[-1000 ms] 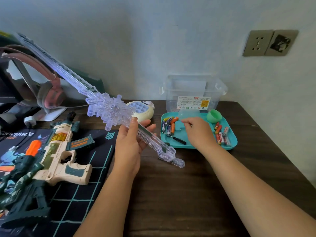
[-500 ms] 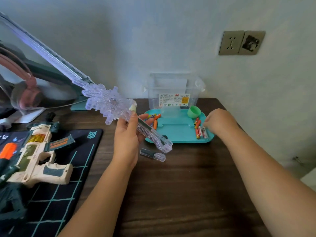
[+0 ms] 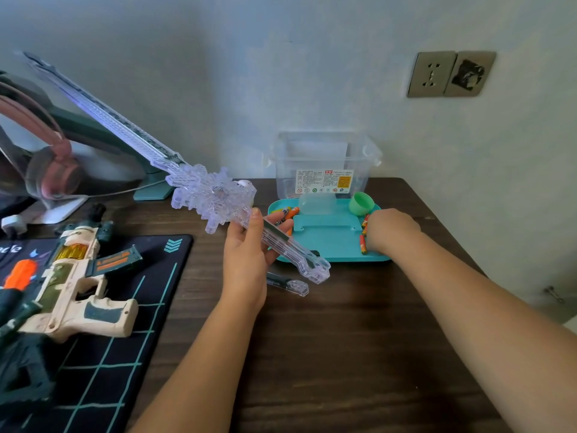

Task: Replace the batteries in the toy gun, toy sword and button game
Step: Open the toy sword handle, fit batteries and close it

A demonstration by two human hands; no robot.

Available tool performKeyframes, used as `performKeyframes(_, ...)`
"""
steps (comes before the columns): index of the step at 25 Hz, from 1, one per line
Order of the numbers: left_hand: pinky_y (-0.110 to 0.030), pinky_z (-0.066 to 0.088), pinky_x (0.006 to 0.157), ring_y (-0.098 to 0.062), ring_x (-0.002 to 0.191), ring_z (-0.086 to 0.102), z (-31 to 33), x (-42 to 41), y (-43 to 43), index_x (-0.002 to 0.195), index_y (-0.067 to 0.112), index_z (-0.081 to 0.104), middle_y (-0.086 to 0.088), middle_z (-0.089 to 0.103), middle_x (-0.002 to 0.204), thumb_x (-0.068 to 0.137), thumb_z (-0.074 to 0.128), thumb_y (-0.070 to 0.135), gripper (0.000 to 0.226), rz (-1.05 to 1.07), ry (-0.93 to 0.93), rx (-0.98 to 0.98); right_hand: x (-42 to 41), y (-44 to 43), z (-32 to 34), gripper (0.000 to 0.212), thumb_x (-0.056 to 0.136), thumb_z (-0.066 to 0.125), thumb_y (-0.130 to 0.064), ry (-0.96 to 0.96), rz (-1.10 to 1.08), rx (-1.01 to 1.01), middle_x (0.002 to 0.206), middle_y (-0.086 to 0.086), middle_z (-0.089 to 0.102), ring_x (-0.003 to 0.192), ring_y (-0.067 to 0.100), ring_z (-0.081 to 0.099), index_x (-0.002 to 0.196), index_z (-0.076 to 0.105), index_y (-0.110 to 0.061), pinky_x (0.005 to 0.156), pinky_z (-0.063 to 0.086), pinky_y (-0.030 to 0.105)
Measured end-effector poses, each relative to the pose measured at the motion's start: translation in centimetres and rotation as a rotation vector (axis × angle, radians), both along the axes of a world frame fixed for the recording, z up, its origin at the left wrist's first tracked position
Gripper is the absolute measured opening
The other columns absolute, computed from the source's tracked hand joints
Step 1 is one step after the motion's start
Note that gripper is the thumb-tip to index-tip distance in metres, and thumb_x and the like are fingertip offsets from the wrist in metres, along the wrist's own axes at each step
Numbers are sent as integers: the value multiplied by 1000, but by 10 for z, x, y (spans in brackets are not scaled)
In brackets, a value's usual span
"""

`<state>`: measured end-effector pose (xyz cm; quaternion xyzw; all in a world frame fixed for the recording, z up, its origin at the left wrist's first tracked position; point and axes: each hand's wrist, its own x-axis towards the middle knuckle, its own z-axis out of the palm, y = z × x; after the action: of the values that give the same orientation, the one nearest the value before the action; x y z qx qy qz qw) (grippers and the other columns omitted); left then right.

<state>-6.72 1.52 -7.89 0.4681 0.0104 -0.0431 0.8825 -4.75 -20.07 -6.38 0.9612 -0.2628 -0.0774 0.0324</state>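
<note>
A dark wooden desk (image 3: 343, 339) stands against a pale wall, a double socket plate (image 3: 451, 74) above its far right corner, and here I am midway, by my reckoning, through the battery change on the toy sword (image 3: 212, 195). My left hand (image 3: 249, 254) is wrapped round the clear handle near the middle of the desk, thumb on top, holding the sword off the surface with its blade slanting up toward the far left corner. A loose clear cover (image 3: 288, 284) lies on the desk just beneath the pommel, so the compartment is probably open. My right hand (image 3: 390, 229) sits knuckles-up on the right end of the teal tray (image 3: 331, 245) near the far edge, fingers curled down over the red batteries (image 3: 363, 242); whether one is pinched I cannot tell. The toy gun (image 3: 78, 276) lies on the black mat (image 3: 125, 339) at the left edge, and the button game (image 3: 245, 183) peeks out behind the sword's guard, mostly hidden. The next move calls for carrying a cell across to the handle, seating it the right way round, then refitting the cover.
</note>
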Motion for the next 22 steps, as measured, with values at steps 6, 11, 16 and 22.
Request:
performKeyframes(6, -36, 62, 80, -19, 96, 75, -1, -1, 4, 130, 18, 49, -2, 78, 101, 104, 47, 28, 28, 9, -21, -3, 7, 4, -11, 34, 84, 64, -24, -30, -53, 56, 97, 7, 54, 82, 20, 54, 114, 55, -12, 53, 40, 28)
performKeyframes(11, -40, 61, 86, -19, 96, 75, -2, -1, 6, 129, 20, 49, -3, 78, 101, 104, 47, 29, 27, 6, -5, -8, 2, 7, -17, 46, 87, 63, -28, -130, -106, 93, 102, 9, 43, 84, 20, 45, 126, 44, -13, 57, 38, 28)
performKeyframes(16, -44, 59, 89, -19, 96, 75, -2, 2, 10, 134, 17, 48, -4, 78, 102, 104, 47, 28, 32, 29, -6, -22, 0, 8, -22, 28, 92, 54, -23, -160, -69, 125, 97, 7, 49, 79, 18, 50, 117, 48, -12, 53, 37, 27)
performKeyframes(22, -38, 63, 79, -22, 97, 75, -2, 5, 13, 133, 12, 50, -7, 77, 105, 104, 48, 28, 33, 67, -18, -47, 1, 6, 2, 11, 86, 58, -13, -608, -334, 1096, 73, 6, 46, 52, 12, 38, 93, 49, -11, 37, 29, 21)
